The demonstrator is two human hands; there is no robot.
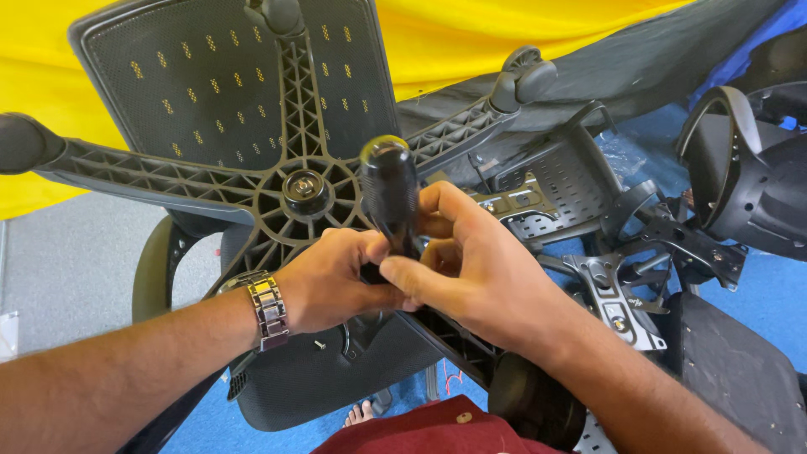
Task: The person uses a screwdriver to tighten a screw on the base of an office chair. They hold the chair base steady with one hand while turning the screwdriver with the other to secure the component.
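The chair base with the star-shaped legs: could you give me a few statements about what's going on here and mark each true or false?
1. Both hands grip a black screwdriver handle. True.
2. The left hand wears a metal wristwatch on its wrist. True.
3. The star-shaped chair base is white. False: it is dark grey or black plastic.
4. The right hand lies flat on the blue floor. False: it wraps around the tool.
5. A yellow sheet lies behind the base. True.
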